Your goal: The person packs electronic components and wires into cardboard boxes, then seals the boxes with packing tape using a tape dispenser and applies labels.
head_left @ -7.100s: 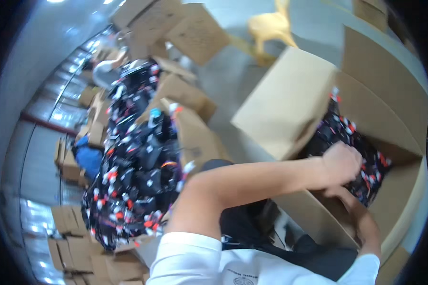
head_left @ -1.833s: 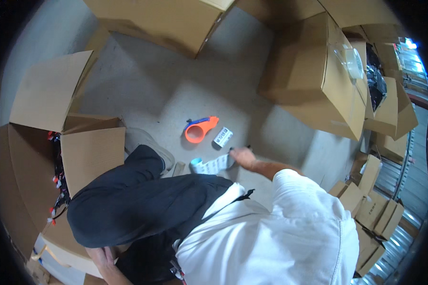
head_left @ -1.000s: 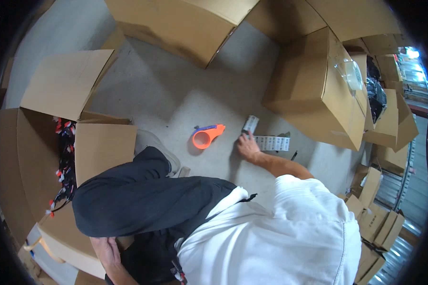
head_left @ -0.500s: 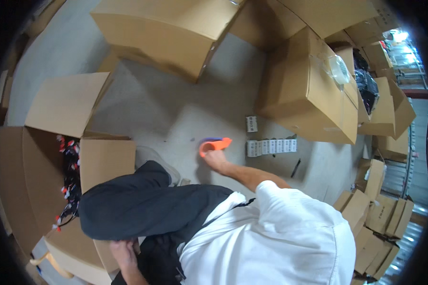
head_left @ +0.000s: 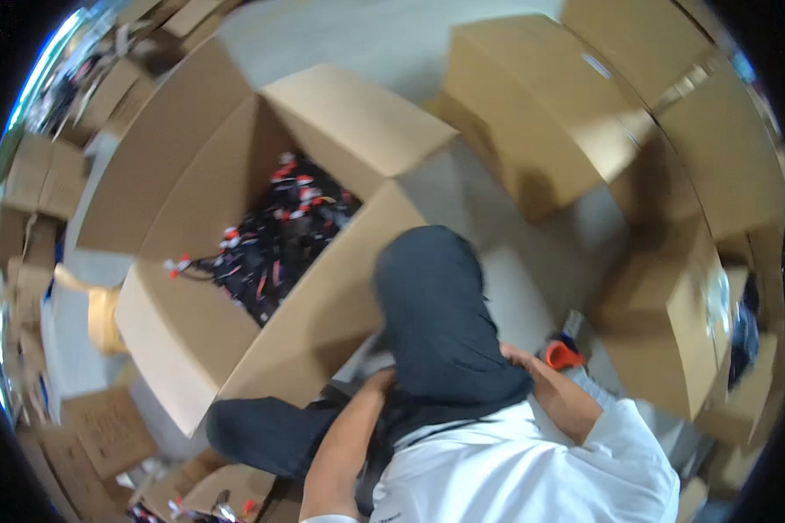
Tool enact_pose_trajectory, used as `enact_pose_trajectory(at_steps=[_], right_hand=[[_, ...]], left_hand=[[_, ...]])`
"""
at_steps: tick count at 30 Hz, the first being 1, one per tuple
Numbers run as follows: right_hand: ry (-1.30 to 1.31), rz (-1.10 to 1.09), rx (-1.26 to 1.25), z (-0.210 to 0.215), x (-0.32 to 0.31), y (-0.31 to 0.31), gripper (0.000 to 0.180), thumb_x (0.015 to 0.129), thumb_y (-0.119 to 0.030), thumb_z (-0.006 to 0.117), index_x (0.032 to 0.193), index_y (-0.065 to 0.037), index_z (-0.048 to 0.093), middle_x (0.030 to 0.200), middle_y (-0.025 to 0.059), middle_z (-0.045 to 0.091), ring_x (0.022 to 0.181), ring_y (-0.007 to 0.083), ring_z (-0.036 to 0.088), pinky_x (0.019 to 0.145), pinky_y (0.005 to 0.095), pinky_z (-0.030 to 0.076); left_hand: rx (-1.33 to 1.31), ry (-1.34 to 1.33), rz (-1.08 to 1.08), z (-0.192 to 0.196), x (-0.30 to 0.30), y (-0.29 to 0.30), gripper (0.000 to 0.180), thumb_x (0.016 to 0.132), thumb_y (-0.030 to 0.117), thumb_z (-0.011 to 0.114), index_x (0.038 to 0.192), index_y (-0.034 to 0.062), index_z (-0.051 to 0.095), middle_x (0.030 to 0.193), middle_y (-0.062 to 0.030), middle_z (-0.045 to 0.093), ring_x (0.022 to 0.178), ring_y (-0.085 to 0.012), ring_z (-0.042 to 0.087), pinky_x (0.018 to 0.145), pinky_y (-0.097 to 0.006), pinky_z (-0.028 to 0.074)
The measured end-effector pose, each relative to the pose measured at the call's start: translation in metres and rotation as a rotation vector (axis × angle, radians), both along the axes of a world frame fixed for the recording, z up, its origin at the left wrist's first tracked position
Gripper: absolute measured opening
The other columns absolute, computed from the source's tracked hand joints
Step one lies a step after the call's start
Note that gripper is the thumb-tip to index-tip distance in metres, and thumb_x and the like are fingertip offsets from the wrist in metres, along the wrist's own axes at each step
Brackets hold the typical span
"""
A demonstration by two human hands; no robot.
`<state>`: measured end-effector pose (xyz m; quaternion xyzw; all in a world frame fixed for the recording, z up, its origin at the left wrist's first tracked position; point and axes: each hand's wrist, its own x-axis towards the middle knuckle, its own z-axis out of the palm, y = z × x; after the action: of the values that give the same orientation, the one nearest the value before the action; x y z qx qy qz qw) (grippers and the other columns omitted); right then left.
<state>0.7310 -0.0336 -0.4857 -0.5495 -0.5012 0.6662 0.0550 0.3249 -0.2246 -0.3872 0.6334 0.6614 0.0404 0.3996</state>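
My right hand (head_left: 516, 356) lies low beside my raised knee in dark trousers (head_left: 440, 314), its fingers partly hidden behind the leg. An orange tape dispenser (head_left: 563, 354) sits right next to the wrist; I cannot tell whether the hand grips it. My left hand (head_left: 380, 380) presses against the underside of the same leg, fingers hidden. To the left stands a big open cardboard box (head_left: 323, 288) filled with black, red and white items (head_left: 275, 235).
Closed cardboard boxes (head_left: 541, 105) ring the grey floor at upper right and right (head_left: 672, 322). A small white-and-blue strip (head_left: 575, 323) lies by the dispenser. Flattened cartons (head_left: 105, 427) are stacked at the lower left, near a yellow object (head_left: 100, 305).
My head has swung left, bringing the open box into the middle. My right hand, stretched out to the orange dispenser half a second ago, is now drawn in by my knee.
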Motion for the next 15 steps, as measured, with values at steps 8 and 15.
enact_pose_trajectory(at_steps=[8, 15], right_hand=[[-0.064, 0.458, 0.022, -0.064, 0.013, 0.034, 0.046, 0.11, -0.041, 0.07, 0.102, 0.002, 0.085, 0.098, 0.0281, 0.083, 0.086, 0.0458, 0.081, 0.08, 0.0538, 0.064], [-0.038, 0.837, -0.012, -0.051, 0.104, 0.113, 0.045, 0.109, -0.039, 0.07, 0.101, 0.002, 0.085, 0.097, 0.0283, 0.082, 0.086, 0.0467, 0.08, 0.08, 0.0546, 0.063]], left_hand=[[-0.395, -0.375, -0.011, -0.024, -0.015, 0.051, 0.046, 0.108, 0.022, 0.071, 0.153, 0.0094, 0.073, 0.148, -0.0208, 0.078, 0.132, -0.0402, 0.075, 0.118, -0.049, 0.056], [-0.482, -0.861, -0.112, -0.08, 0.087, -0.086, 0.046, 0.115, 0.025, 0.063, 0.156, 0.0056, 0.07, 0.147, -0.0265, 0.077, 0.137, -0.0405, 0.072, 0.117, -0.054, 0.054]])
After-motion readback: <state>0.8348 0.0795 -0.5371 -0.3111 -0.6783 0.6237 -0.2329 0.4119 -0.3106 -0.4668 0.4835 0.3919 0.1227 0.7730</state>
